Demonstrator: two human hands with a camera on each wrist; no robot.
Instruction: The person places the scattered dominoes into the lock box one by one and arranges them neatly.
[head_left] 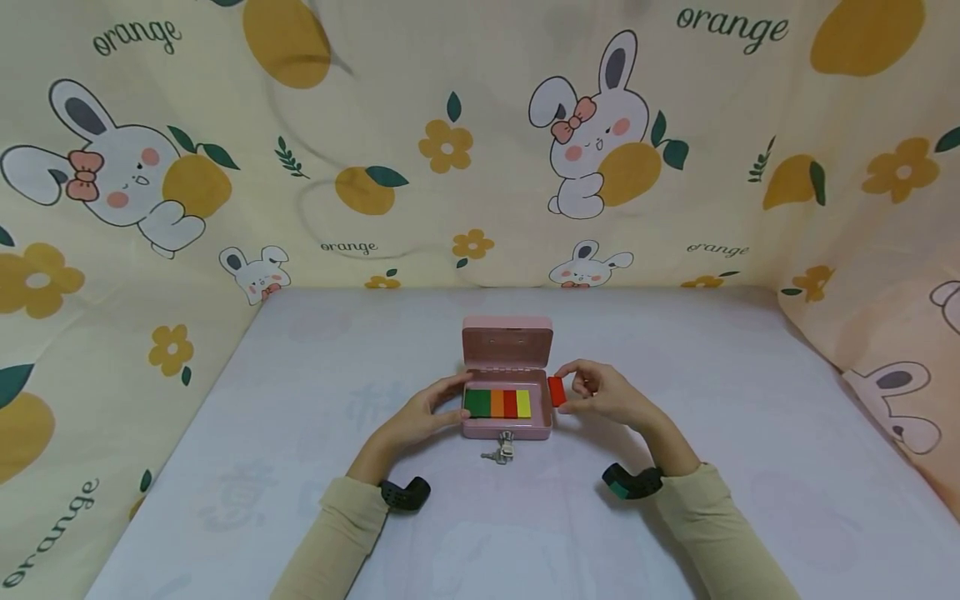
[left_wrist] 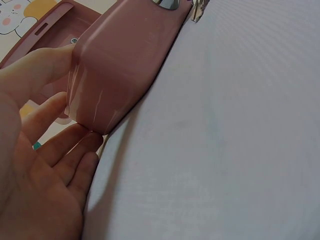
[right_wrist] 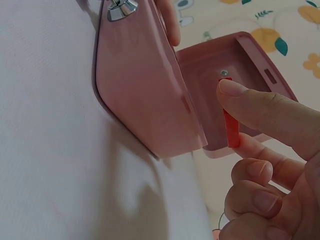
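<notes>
A pink metal cash box point(head_left: 525, 432) stands on the table with its lid point(head_left: 507, 343) raised at the back. Inside, a row of flat coloured pieces runs from green point(head_left: 477, 404) through orange point(head_left: 497, 404) and red point(head_left: 511, 405) to yellow point(head_left: 523, 404). My left hand point(head_left: 416, 419) holds the box by its left end, thumb and fingertips on the wall and rim. With my right hand point(head_left: 611, 397), I pinch a thin red block point(right_wrist: 231, 127) between thumb and index finger, upright just beyond the box's right wall. The other right fingers are curled in.
Keys point(head_left: 492, 457) hang from the lock point(head_left: 506, 442) at the box's front. White cloth covers the table point(head_left: 300, 367), and a printed curtain point(head_left: 495, 192) rises behind it and at both sides. Each wrist wears a dark camera mount.
</notes>
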